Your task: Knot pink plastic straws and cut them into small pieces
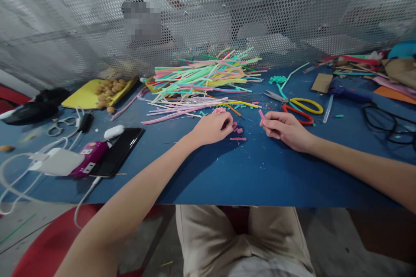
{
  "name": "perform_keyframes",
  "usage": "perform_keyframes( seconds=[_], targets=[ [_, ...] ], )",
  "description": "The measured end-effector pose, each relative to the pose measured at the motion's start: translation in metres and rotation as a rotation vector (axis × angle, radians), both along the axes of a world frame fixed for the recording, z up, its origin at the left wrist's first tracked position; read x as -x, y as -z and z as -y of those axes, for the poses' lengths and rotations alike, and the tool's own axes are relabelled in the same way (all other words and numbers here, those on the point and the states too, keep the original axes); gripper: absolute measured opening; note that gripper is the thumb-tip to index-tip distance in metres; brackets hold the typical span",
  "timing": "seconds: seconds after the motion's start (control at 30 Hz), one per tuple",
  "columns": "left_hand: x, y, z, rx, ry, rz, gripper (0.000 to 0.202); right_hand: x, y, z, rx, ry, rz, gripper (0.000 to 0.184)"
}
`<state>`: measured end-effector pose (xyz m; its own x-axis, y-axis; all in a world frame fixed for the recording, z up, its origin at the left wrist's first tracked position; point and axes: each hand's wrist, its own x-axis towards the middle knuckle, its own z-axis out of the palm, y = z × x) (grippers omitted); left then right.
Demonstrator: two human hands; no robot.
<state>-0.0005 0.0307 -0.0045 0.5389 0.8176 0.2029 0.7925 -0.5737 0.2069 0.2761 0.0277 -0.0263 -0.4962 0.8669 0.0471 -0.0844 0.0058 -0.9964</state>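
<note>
My right hand [286,129] pinches a short piece of pink straw [261,114] between thumb and fingertips, its end sticking up to the left. My left hand [216,126] is curled with thumb and fingers together; what lies in its grip, if anything, is hidden. Pink folded pieces [238,128] show just right of its fingertips, and a pink cluster [220,110] shows behind its knuckles. Below it on the table lies a thin wire carrying a row of small pink pieces [238,139]. Scissors [299,106] with red and yellow handles lie beyond my right hand.
A pile of coloured straws [204,75] lies before a perforated metal screen [260,8]. At left are a phone [121,151], a white charger [61,161], cables and walnuts [110,88] on yellow paper. A glue gun [351,92] with black cable is at right.
</note>
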Motion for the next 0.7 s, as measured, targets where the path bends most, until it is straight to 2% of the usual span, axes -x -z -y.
perform_keyframes(
  seconds=[0.2, 0.43, 0.57, 0.7],
  targets=[
    [0.0023, 0.0013, -0.0015, 0.036, 0.025, -0.064, 0.017, 0.0005, 0.0004, 0.0, 0.003, 0.008, -0.007, 0.02],
    [-0.0012, -0.0051, 0.0026, -0.091, -0.024, 0.039, 0.015, 0.002, -0.001, 0.001, -0.026, 0.006, 0.008, 0.022],
    [-0.0028, -0.0066, 0.0048, -0.089, -0.032, 0.031, 0.014, 0.0032, -0.0019, 0.0018, -0.053, 0.027, 0.014, 0.024],
    [-0.0051, -0.0046, 0.0038, -0.077, 0.01, 0.106, 0.023, 0.0039, -0.002, 0.0021, -0.094, 0.038, 0.047, 0.024]
  ],
)
